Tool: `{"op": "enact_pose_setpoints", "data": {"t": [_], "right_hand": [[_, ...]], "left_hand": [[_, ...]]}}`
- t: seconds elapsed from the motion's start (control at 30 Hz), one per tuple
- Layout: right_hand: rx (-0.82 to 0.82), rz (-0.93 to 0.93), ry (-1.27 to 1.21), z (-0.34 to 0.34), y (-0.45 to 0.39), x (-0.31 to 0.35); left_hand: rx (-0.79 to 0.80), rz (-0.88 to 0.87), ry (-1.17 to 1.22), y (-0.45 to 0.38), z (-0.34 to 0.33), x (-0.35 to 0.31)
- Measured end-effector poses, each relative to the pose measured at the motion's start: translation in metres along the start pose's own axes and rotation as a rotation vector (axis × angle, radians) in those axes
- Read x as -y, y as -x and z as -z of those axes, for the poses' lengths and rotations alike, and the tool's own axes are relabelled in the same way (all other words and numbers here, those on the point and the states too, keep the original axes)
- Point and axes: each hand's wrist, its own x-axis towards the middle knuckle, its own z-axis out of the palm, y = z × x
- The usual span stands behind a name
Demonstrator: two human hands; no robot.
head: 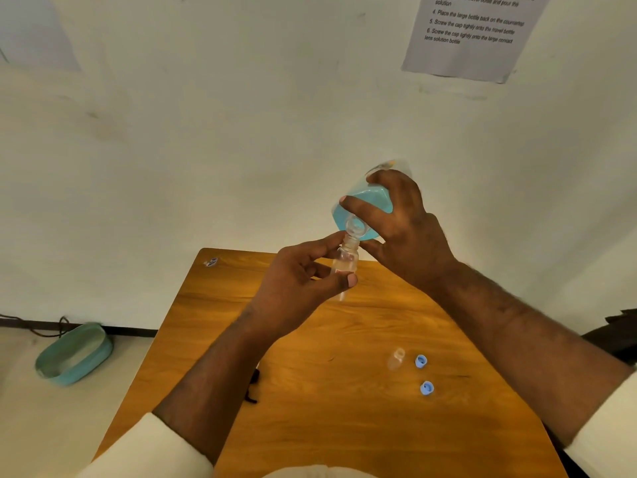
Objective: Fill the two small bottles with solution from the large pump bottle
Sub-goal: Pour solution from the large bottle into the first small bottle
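Head view, nearest range: two pale sleeves (151, 443) are entering from the near edge, with both forearms extending over the wooden counter (310, 426). On the counter at near right, two blue caps (421, 361) are lying open side up, and a second small bottle (396, 358) is standing uncapped just to their left. It is clear and appears empty; being light and narrow, it is likely to tip at a slight knock.

Mid range: the left hand (300, 288) is pinching the first small bottle (344, 263) between thumb and fingers around its body, holding it above the counter with the mouth facing up and slightly away. This bottle is clear plastic, and whether any solution is inside it cannot be told. Judged by its look, it is light, fairly stiff and smooth-walled, so a grip on the body below the neck is keeping the mouth clear.

Farther: the right hand (403, 222) is wrapping around the large bottle (365, 205), which is tilted neck-down with its opening meeting the small bottle's mouth. No pump head is showing. Blue-green solution is filling the lower shoulder. This bottle is likely the heavier item and its wall may flex, so a firm hold around the wide body suits it; squeezing could surge the flow past the narrow mouth.

Far: a printed sheet (475, 32) is hanging on the wall at upper right.
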Motion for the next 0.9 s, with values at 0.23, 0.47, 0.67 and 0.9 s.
{"op": "enact_pose_setpoints", "data": {"t": [0.23, 0.47, 0.67, 0.9], "right_hand": [[0.013, 0.031, 0.033, 0.0, -0.006, -0.002], [0.028, 0.058, 0.049, 0.001, -0.013, -0.001], [0.039, 0.084, 0.052, 0.001, -0.02, -0.003], [0.039, 0.114, 0.084, 0.001, -0.027, -0.005]], "left_hand": [[0.013, 0.011, -0.001, -0.003, 0.001, 0.003], [0.016, -0.005, -0.016, -0.005, 0.006, 0.003], [0.013, -0.011, -0.078, -0.01, 0.012, -0.001], [0.014, -0.005, -0.107, -0.014, 0.013, 0.001]]}}
